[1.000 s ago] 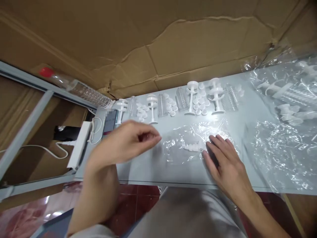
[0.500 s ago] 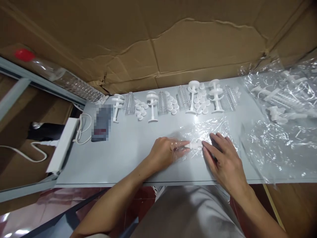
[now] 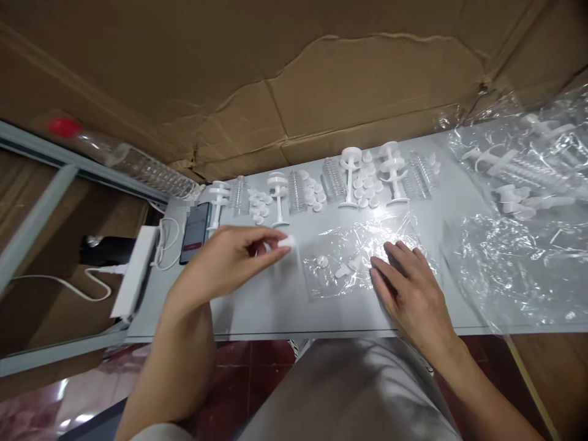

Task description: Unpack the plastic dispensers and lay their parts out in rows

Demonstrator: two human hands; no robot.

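Observation:
Between the thumb and fingers of my left hand point(image 3: 232, 257) is a small white plastic piece point(image 3: 287, 242), raised just left of a clear plastic bag point(image 3: 316, 288). Several small white plastic parts point(image 3: 351, 266) show in or under the bag; I cannot tell which. My right hand point(image 3: 411, 288) lies on the bag's right side, fingers stretched out and holding nothing. Behind the hands stands a row of white plungers point(image 3: 351, 177), ribbed clear tubes point(image 3: 297, 191) and small piles of round white discs point(image 3: 367, 187).
A larger clear bag point(image 3: 528, 269) with white parts covers the right of the grey table point(image 3: 257, 312). A phone point(image 3: 195, 229), a white power strip point(image 3: 135, 269) with cables and a red-capped bottle point(image 3: 147, 174) are at the left. Cardboard point(image 3: 321, 92) rises behind.
My left hand has come out of the bag and moved left, with a small white piece in its fingers. The right hand stays on the bag. The view has shifted slightly.

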